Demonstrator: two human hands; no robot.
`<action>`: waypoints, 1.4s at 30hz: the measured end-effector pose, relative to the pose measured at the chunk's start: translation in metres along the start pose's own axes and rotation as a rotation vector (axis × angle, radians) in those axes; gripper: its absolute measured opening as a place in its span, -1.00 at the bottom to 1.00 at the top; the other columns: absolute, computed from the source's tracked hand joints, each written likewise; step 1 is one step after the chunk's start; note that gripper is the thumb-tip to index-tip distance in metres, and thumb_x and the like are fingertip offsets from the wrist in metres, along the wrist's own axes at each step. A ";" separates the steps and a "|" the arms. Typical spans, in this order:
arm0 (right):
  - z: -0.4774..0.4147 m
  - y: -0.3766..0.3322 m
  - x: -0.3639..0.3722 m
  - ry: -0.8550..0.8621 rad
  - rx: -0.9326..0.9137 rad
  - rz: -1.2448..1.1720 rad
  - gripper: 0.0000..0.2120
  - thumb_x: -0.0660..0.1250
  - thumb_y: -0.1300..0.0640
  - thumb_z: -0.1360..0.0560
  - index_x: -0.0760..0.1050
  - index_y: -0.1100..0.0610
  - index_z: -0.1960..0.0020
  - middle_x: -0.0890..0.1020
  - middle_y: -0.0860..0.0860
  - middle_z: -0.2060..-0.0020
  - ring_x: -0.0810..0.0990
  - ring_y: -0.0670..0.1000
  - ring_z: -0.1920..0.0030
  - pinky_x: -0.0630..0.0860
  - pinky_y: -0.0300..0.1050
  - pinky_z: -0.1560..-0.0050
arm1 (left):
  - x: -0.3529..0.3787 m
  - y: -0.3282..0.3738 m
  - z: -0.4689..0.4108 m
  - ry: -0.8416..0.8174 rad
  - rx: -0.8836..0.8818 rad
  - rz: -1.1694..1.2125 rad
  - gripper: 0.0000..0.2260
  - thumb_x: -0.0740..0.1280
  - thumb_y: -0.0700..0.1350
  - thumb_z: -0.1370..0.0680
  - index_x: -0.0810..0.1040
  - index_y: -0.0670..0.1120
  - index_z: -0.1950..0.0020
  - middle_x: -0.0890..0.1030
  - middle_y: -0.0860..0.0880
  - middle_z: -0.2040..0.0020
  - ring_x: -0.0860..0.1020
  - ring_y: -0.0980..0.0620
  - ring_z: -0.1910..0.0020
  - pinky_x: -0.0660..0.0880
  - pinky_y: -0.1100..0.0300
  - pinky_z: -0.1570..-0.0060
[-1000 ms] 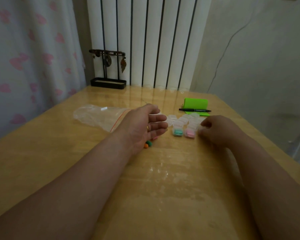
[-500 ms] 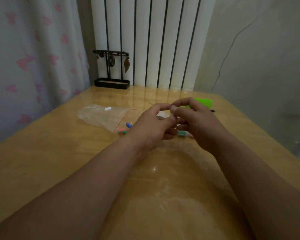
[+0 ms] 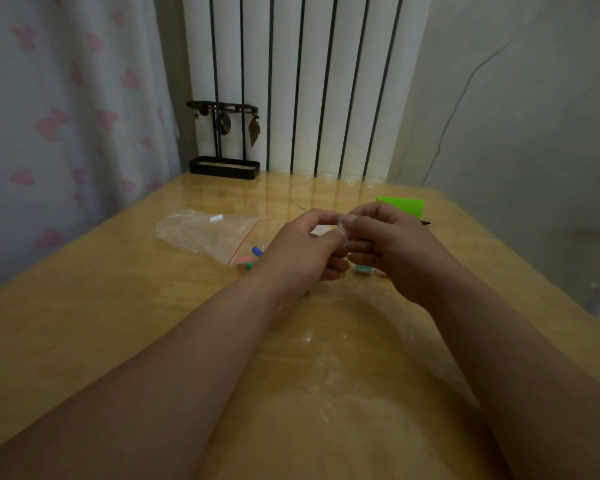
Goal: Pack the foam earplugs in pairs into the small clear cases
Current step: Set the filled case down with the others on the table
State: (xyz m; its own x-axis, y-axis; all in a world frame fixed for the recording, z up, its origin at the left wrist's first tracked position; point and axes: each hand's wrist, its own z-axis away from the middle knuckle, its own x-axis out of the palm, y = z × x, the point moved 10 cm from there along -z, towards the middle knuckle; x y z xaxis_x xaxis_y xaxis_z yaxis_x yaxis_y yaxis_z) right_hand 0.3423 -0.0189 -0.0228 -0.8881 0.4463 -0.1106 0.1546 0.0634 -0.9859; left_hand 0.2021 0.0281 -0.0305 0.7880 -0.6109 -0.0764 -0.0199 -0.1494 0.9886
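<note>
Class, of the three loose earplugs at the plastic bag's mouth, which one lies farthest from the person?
The blue earplug: it lies farther back than the pink earplug and the green earplug, which sit close together.

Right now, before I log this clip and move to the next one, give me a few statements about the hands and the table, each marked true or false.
1. The left hand and the right hand meet at the fingertips and pinch something small, seemingly a clear case. True, though the item hardly shows.
2. The plastic bag lies to the right of both hands. False: it lies to their left.
3. A blue earplug lies on the table by the bag's open end. True.
4. The left hand holds the green object. False: it sits on the table beyond the right hand.
</note>
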 end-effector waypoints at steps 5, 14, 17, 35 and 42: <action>0.000 -0.003 0.000 0.027 -0.029 0.075 -0.76 0.47 0.12 -0.58 0.61 0.23 -0.18 0.77 0.09 0.14 0.76 0.05 0.09 0.65 0.02 -0.02 | 0.002 -0.002 -0.003 -0.010 0.002 -0.044 -0.76 0.29 0.00 -0.76 0.58 0.14 -0.42 0.72 -0.14 -0.08 0.76 -0.11 -0.02 0.74 0.08 0.01; 0.003 -0.004 0.008 0.072 -0.068 0.068 -0.86 0.43 0.14 -0.57 0.59 0.21 -0.05 0.72 0.05 0.26 0.71 0.03 0.16 0.62 0.04 -0.01 | 0.002 0.001 -0.003 0.039 0.070 -0.132 -0.82 0.23 0.01 -0.76 0.61 0.13 -0.27 0.69 -0.08 0.05 0.65 -0.01 0.17 0.69 0.01 0.06; 0.003 -0.004 0.010 0.071 -0.063 0.065 -0.88 0.42 0.15 -0.58 0.58 0.20 -0.02 0.71 0.04 0.29 0.71 0.03 0.18 0.63 0.04 0.00 | 0.003 0.003 -0.001 0.046 0.076 -0.160 -0.83 0.21 0.04 -0.76 0.58 0.13 -0.25 0.70 -0.03 0.06 0.66 0.00 0.17 0.68 0.04 0.08; 0.003 0.004 0.019 0.057 0.025 -0.028 -0.87 0.36 0.15 -0.66 0.58 0.18 -0.15 0.71 0.13 0.02 0.72 0.09 0.05 0.59 -0.06 0.15 | -0.013 0.012 0.004 0.199 0.068 -0.232 -0.76 0.06 0.01 -0.79 0.47 0.01 -0.32 0.63 -0.07 -0.10 0.64 -0.11 0.00 0.63 -0.02 0.11; 0.005 -0.014 -0.020 0.194 -0.076 0.120 -0.90 0.43 0.12 -0.63 0.68 0.11 -0.10 0.72 0.03 0.06 0.65 0.01 0.08 0.61 -0.06 0.09 | 0.004 -0.006 0.001 -0.034 -0.127 0.207 -0.78 0.20 -0.21 -0.73 0.53 -0.13 -0.34 0.70 -0.20 -0.08 0.60 0.01 0.24 0.57 0.11 0.23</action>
State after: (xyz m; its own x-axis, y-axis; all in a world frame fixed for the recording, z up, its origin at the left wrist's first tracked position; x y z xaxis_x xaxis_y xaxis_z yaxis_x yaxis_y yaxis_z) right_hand 0.3557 -0.0330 -0.0076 -0.7630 0.6170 -0.1928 0.2922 0.0631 -0.9543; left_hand 0.2054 0.0258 -0.0365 0.7539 -0.6444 0.1276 -0.1001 0.0794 0.9918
